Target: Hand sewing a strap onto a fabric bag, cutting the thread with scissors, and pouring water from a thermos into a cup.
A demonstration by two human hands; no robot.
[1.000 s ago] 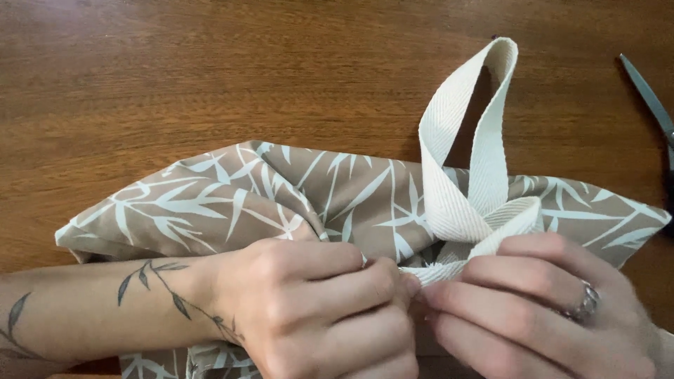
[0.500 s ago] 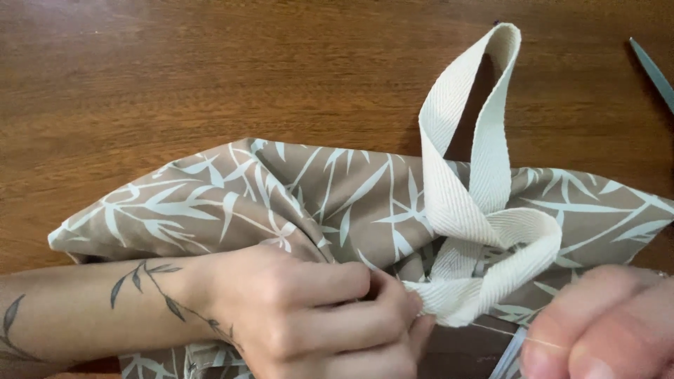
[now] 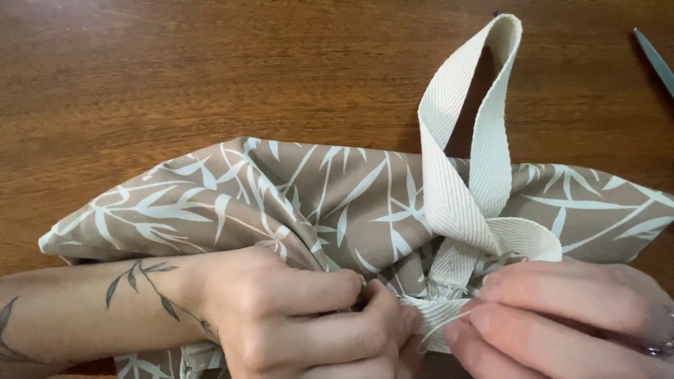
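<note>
Dark brown wood-grain tabletop (image 3: pixel 175 77) fills the view. Left hand (image 3: pixel 302 319), leaf tattoo on its forearm, is curled tight, thumb and fingers pinching a fold of tan leaf-print fabric bag (image 3: pixel 337 203) at its near edge. Cream webbing strap (image 3: pixel 470 161) loops upright from the bag, its flat end lying between both hands. Right hand (image 3: pixel 562 323) has fingers nearly closed, fingertips on the strap end and a thin thread. Grey metal tool tip (image 3: pixel 656 60) lies far right, well apart.

One head-worn camera looks steeply down at the wooden tabletop (image 3: pixel 210 77). It sits close, so both hands fill the bottom edge, cropped, with fabric just beyond them.
</note>
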